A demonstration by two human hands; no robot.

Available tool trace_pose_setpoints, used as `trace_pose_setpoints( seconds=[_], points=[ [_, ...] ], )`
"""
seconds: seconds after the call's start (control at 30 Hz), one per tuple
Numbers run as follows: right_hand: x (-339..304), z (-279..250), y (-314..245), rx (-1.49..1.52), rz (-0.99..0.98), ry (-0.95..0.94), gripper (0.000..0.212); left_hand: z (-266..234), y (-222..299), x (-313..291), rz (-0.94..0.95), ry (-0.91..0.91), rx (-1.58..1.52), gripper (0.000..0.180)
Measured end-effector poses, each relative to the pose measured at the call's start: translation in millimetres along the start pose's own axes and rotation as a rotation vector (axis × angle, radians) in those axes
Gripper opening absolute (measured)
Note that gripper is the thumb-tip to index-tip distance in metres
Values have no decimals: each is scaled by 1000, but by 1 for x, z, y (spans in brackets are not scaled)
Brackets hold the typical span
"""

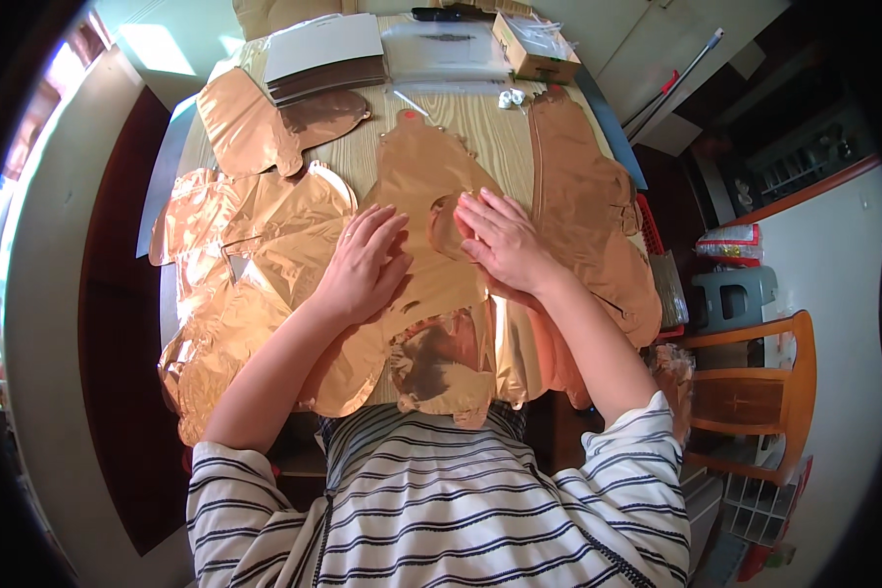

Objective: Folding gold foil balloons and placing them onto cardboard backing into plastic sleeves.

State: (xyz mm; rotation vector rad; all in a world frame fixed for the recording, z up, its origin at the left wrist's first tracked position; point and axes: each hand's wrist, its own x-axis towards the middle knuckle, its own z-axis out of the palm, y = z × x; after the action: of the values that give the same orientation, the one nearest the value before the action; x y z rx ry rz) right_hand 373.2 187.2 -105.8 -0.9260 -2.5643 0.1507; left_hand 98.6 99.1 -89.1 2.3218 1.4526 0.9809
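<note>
A flat, uninflated rose-gold foil balloon (426, 171) lies spread in the middle of the table, with a small red spot at its far tip. My left hand (367, 260) rests on its left side, palm down with the fingers stretched out. On the right side my right hand (505, 240) also lies palm down, fingers extended. The near part of the foil reaches the table's front edge in front of me and is folded and shiny there. What lies beneath my palms is hidden.
Crumpled foil balloons (265, 220) cover the table's left; another foil balloon (578, 167) lies on the right. At the back stand a stack of white-topped sheets (323, 49), clear plastic bags (446, 49) and a small box (534, 49). A wooden chair (740, 392) stands at the right.
</note>
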Motion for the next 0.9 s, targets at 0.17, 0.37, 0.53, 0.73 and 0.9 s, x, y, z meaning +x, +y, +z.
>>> trace_pose_setpoints(
  seconds=[0.17,0.37,0.53,0.73,0.9],
  points=[
    [-5,-6,6,-16,23,-6,47,-6,4,-12,16,-44,32,55],
    [-9,-10,3,9,40,-40,48,-6,5,-13,23,-51,34,55],
    [-9,-7,4,26,17,9,47,-10,14,-9,3,-61,148,56],
    [-9,-5,4,3,13,44,46,10,38,34,191,-144,58,58],
    [-19,-28,-12,134,65,208,43,38,17,28,224,-147,61,57]
  ],
)
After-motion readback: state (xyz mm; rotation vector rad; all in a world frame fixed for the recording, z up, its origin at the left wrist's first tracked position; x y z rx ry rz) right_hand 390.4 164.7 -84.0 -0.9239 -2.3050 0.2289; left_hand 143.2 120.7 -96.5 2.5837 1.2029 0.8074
